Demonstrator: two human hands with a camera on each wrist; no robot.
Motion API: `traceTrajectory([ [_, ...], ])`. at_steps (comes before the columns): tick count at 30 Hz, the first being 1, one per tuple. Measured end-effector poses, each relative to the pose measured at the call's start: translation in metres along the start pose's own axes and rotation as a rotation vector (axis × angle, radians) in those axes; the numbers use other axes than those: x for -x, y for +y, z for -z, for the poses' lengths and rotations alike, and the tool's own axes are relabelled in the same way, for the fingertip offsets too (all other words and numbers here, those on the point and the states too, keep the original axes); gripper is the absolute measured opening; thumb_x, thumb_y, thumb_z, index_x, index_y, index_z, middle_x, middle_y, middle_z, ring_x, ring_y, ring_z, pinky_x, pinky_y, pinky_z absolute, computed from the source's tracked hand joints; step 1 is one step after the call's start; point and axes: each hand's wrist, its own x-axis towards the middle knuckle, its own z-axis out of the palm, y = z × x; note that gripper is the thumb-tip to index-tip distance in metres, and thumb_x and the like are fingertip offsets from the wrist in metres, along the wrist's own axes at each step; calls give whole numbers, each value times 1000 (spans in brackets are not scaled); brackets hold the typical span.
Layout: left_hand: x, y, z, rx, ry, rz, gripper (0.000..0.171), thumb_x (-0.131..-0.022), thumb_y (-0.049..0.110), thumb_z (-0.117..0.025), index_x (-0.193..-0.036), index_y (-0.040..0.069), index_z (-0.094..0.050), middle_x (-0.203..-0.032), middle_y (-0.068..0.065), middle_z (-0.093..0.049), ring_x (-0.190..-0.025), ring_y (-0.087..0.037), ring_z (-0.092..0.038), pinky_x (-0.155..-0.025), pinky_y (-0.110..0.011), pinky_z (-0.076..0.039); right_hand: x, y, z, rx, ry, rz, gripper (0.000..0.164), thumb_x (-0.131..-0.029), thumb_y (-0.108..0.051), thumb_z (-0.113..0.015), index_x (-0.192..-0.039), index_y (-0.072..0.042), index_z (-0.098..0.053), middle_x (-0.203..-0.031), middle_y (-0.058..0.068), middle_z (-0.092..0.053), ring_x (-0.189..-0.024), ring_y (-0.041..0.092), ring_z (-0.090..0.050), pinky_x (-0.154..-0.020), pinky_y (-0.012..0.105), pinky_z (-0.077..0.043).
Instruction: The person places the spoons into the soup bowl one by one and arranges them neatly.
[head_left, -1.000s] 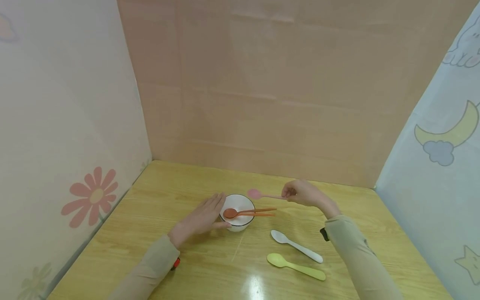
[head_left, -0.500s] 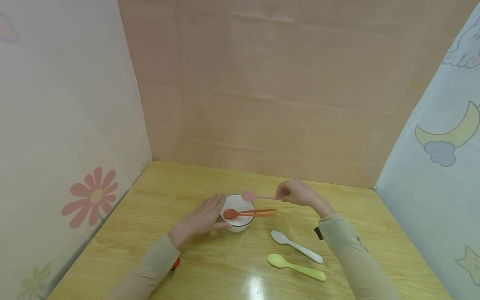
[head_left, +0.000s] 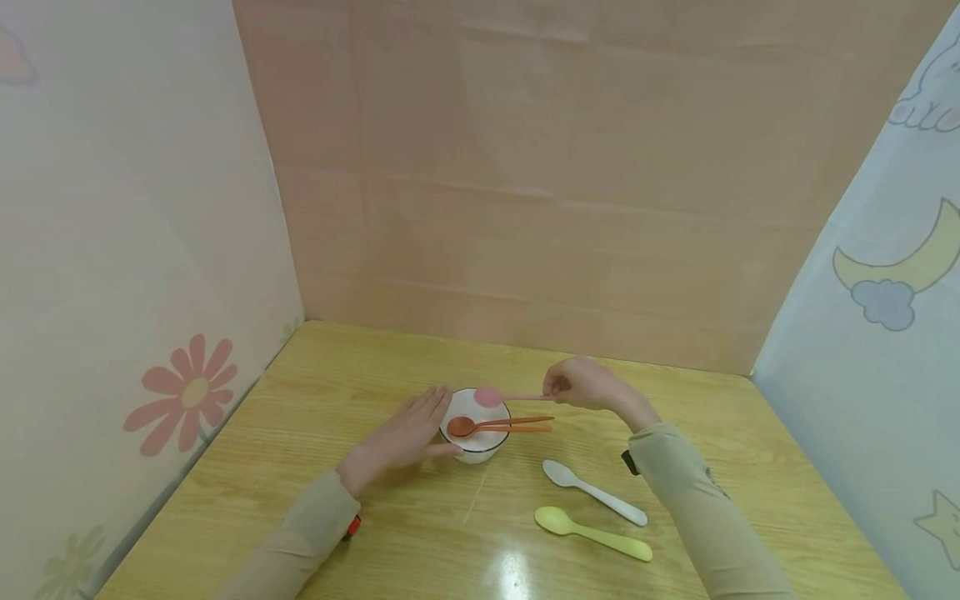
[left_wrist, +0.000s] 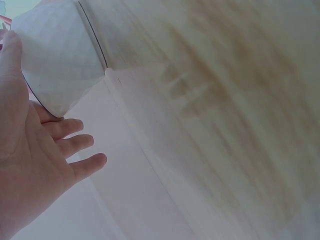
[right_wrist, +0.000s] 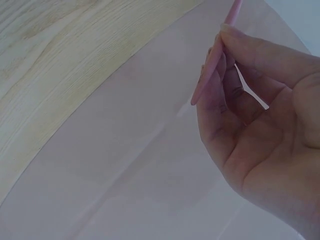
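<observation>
A white bowl (head_left: pixel 474 456) with a dark rim stands on the table. My left hand (head_left: pixel 405 429) rests against its left side, thumb at the near side and fingers straight. In the left wrist view, the bowl (left_wrist: pixel 60 55) sits between the thumb and the spread fingers of the left hand (left_wrist: pixel 40 145). An orange spoon (head_left: pixel 461 427) lies across the rim beside a second thin orange handle (head_left: pixel 528 430). My right hand (head_left: pixel 588 385) pinches a pink spoon (head_left: pixel 489 397) by its handle, its head over the bowl's far right part. The pink handle (right_wrist: pixel 210 70) shows between thumb and fingers in the right wrist view.
A white spoon (head_left: pixel 596 493) and a yellow spoon (head_left: pixel 592 533) lie on the wooden table (head_left: pixel 420 550), right of the bowl and nearer me. A tan backdrop (head_left: pixel 510 183) stands behind the table, with patterned sheets at both sides.
My right hand has moved left with the pink spoon, bringing its head from right of the bowl to over it. The left hand and bowl have stayed in place.
</observation>
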Motion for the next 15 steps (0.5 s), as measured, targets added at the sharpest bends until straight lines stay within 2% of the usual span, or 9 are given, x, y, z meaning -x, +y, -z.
traceTrajectory([
  [5,0,0,-1,-12,4,-2,94,-96,59,-53,-157,-4,-17,-164,-22,-19,-153,-40,-19,-121,-57,-26,-1,-3,0,2,-7,16,8,-87,3,-68,-88,-4,-71,-85,7,-71,-78,10,-63,-72,25,-54],
  [15,0,3,1,-3,-2,8,96,-95,59,-54,-157,-3,-17,-164,-22,-19,-153,-39,-20,-121,-57,-26,-7,-7,-3,29,-23,19,6,-87,0,-71,-87,-6,-72,-83,4,-71,-77,8,-62,-72,26,-55],
])
